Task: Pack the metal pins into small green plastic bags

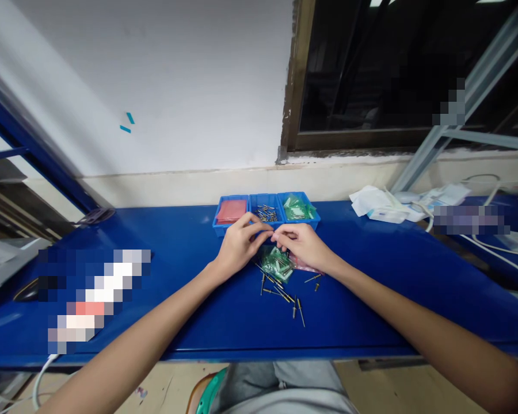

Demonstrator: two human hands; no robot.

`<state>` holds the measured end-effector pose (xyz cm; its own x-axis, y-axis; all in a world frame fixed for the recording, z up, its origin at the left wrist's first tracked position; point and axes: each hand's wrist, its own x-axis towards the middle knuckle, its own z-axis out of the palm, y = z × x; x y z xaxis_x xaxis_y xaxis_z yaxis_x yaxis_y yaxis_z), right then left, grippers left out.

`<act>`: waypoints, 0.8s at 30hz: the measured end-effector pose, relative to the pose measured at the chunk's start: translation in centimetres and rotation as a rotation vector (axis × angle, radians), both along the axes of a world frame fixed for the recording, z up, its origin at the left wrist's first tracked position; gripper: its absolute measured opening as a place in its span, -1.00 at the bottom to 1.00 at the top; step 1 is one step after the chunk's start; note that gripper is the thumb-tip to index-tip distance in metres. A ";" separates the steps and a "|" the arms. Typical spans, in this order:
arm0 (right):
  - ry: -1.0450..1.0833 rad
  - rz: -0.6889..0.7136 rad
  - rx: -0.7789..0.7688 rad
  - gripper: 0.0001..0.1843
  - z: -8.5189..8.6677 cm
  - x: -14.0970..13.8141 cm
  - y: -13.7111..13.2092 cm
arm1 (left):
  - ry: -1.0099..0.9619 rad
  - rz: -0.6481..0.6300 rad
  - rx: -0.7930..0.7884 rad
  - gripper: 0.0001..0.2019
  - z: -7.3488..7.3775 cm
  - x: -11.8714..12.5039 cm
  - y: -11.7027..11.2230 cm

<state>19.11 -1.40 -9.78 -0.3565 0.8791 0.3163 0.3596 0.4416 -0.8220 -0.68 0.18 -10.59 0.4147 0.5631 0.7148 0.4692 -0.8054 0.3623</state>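
My left hand and my right hand meet above the blue table, thumbs and fingers pinched together at the tips. What they pinch is too small or hidden to make out. Just below them is a green see-through bag with pale and metal pieces showing in it; I cannot tell whether it touches the fingers. Part of a pink bag shows under my right hand. Several loose blind rivets lie scattered nearer to me.
Behind the hands stand three joined blue bins, holding pink bags, rivets and green bags. White plastic packaging and cables lie at the back right. A blurred-out object sits at the left, near a dark item.
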 end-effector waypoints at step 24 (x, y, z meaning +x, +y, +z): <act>-0.031 -0.042 0.119 -0.90 0.5 0.1 -0.1 | -0.299 -0.108 -0.487 -0.85 0.4 1.0 -0.2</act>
